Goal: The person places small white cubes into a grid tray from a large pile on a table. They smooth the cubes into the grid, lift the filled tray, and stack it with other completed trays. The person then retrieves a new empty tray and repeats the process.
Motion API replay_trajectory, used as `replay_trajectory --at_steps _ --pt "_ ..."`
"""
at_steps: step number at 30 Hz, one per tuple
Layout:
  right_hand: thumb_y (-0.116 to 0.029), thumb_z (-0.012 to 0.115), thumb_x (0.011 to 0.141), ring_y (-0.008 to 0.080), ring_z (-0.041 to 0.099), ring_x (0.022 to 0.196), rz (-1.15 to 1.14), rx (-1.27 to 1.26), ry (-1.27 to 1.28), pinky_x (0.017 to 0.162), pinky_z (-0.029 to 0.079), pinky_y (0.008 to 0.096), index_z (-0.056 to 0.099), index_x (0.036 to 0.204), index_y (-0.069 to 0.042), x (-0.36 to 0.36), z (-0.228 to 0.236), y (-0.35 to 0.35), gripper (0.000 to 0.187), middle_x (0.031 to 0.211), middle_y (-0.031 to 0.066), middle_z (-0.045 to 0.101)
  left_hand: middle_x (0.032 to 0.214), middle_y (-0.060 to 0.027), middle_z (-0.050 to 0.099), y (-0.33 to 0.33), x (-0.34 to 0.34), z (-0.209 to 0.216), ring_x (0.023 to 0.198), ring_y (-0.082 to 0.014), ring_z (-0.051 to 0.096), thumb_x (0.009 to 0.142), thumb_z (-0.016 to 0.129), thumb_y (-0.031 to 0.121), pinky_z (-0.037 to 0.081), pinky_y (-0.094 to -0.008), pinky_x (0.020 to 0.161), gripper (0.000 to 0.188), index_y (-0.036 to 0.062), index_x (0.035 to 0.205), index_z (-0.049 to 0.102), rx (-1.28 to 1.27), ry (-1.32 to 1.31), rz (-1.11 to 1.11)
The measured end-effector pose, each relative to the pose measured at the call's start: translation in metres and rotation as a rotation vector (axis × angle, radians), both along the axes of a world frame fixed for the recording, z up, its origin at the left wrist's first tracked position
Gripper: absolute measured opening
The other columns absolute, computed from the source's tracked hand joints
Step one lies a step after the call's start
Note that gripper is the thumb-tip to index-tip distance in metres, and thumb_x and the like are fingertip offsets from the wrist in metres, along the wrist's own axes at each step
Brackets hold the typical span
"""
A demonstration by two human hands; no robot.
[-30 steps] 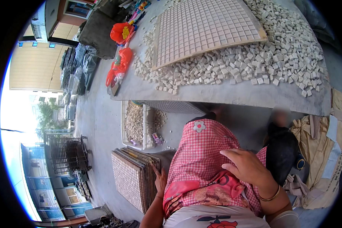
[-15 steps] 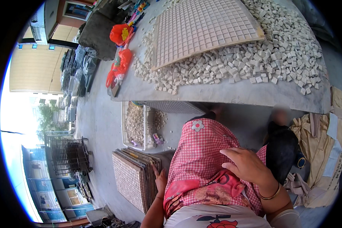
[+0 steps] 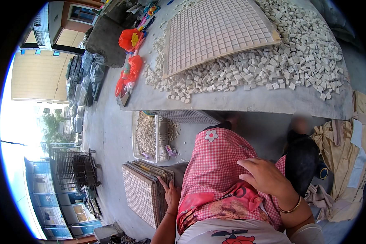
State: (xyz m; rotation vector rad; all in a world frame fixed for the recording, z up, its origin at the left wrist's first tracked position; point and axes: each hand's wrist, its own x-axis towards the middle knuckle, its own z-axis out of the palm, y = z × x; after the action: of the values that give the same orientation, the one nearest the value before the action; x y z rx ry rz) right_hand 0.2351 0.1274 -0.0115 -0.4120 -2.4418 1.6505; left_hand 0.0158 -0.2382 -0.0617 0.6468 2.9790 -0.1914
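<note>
Beside my left leg stands a stack of square mosaic tile sheets in trays [image 3: 142,196]. My left hand [image 3: 171,196] rests at the stack's right edge with fingers apart, its fingertips touching a tray edge; some fingers are hidden. My right hand [image 3: 264,175] hovers over my lap, thumb and fingers apart, with nothing in it. Under it spreads a red-and-white checked apron [image 3: 215,162]. On the table ahead, a white grid tray [image 3: 219,34] with square cells lies tilted on a heap of small pale stone cubes [image 3: 305,57].
The grey table [image 3: 232,99] has its near edge just beyond my knees. A white plastic crate [image 3: 163,138] of stone chips stands on the floor at left. Orange plastic bags [image 3: 130,73] lie at the table's left end. Tan sacks [image 3: 341,158] lie at right.
The whole view has shifted slightly. My left hand has moved a little along the stack's edge, fingers still spread. My right hand stays over my lap.
</note>
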Motion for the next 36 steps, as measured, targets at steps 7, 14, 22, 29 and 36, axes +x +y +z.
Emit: replay_trajectory --at_steps 7,14,22,29,36 --pt "-0.022 0.065 0.082 0.0356 0.061 0.090 0.007 0.021 -0.015 0.078 0.049 0.0420 0.057 0.113 0.002 0.000 -0.003 0.000 0.039 0.096 0.0189 0.063 0.154 -0.0261 0.001 -0.005 -0.001 -0.012 0.093 -0.0481 0.061 0.076 0.062 0.011 0.055 -0.0476 0.066 0.048 0.0088 0.123 0.054 0.120 -0.003 0.008" --pt "-0.023 0.064 0.083 0.0357 0.060 0.091 0.017 0.039 -0.016 0.078 0.049 0.0421 0.057 0.113 0.002 0.000 -0.001 0.000 0.040 0.097 0.0186 0.063 0.155 -0.0230 0.008 -0.010 -0.004 -0.013 0.111 -0.0427 0.056 0.074 0.063 0.013 0.054 -0.0429 0.073 0.045 0.0037 0.117 0.058 0.201 0.039 -0.036" --pt "-0.023 0.064 0.083 0.0356 0.060 0.092 0.013 0.024 0.005 0.079 0.049 0.0418 0.057 0.114 0.001 0.002 -0.003 0.000 0.039 0.099 0.0183 0.063 0.155 -0.0198 0.010 -0.005 -0.004 -0.007 0.109 -0.0365 0.059 0.073 0.065 0.014 0.053 -0.0381 0.072 0.045 0.0023 0.116 0.061 0.288 -0.021 0.018" --pt "-0.024 0.064 0.084 0.0349 0.061 0.093 0.023 0.030 -0.009 0.080 0.049 0.0414 0.057 0.115 0.001 0.003 -0.003 0.000 0.041 0.100 0.0179 0.063 0.155 -0.0197 0.011 -0.005 -0.004 -0.002 0.104 -0.0354 0.061 0.074 0.065 0.015 0.053 -0.0377 0.072 0.044 0.0026 0.116 0.061 0.276 -0.053 0.048" --pt "-0.024 0.064 0.083 0.0348 0.061 0.094 0.016 0.027 -0.009 0.081 0.049 0.0411 0.057 0.115 0.001 0.004 -0.002 0.000 0.041 0.102 0.0180 0.063 0.154 -0.0234 0.012 0.006 0.002 0.010 0.102 -0.0411 0.061 0.074 0.064 0.015 0.054 -0.0421 0.072 0.047 0.0045 0.119 0.059 0.202 -0.081 0.090"
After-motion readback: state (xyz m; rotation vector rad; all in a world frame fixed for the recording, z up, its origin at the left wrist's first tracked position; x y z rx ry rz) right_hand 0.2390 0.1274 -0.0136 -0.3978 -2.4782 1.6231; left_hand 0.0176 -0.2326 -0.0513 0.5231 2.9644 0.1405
